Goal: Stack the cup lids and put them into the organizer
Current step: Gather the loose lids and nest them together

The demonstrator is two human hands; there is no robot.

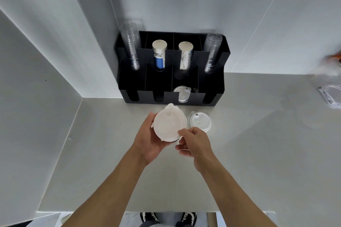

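Observation:
A stack of white cup lids (168, 125) is held above the counter, just in front of the black organizer (140, 81). My left hand (149, 140) cups the stack from below and the left. My right hand (193, 141) pinches its lower right edge with thumb and fingers. A further small pile of white lids (200, 121) lies on the counter to the right of the held stack. Inside the organizer, white lids (181, 94) sit in the front compartment third from the left.
The organizer's back row holds two stacks of clear cups (132, 46) (212, 51) and two stacks of paper cups (159, 55) (185, 55). Clear plastic packaging (331, 96) lies at the counter's right edge. Walls close in the left and back.

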